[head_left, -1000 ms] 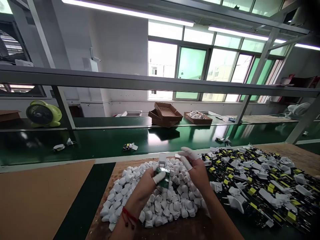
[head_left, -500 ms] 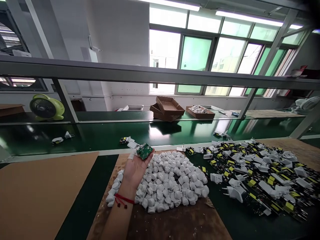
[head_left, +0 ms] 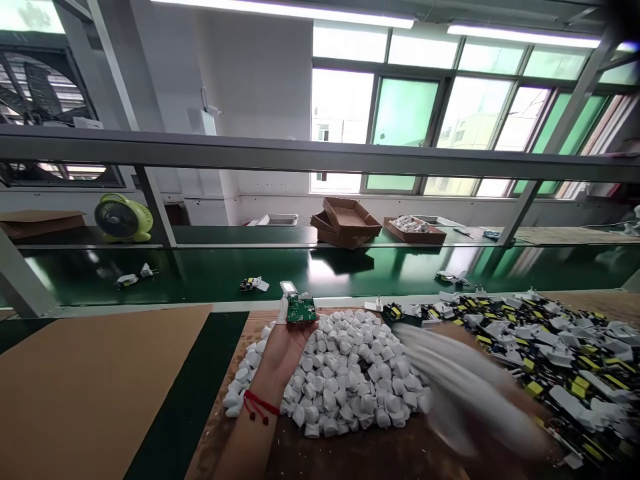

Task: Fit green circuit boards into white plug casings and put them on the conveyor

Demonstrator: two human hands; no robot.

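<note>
- My left hand (head_left: 287,350) grips the green circuit board (head_left: 301,309) near the far left edge of the heap of white caps (head_left: 345,380).
- Right of the heap, my right hand (head_left: 480,393) blurs; I can't tell its grip.
- A loose left hold could drop the board among the caps.
- Plug boards (head_left: 575,347) crowd the heap's right; the cardboard sheet (head_left: 100,380) leaves more room leftward.

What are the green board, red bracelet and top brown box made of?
Board: probably stiff resin, slightly shiny, dotted with tiny metallic-looking spots.
Bracelet: seemingly dull cord, since thin ends dangle; cotton or nylon, I can't tell.
Box: likely matte cardboard, plain brown with thin walls.
</note>
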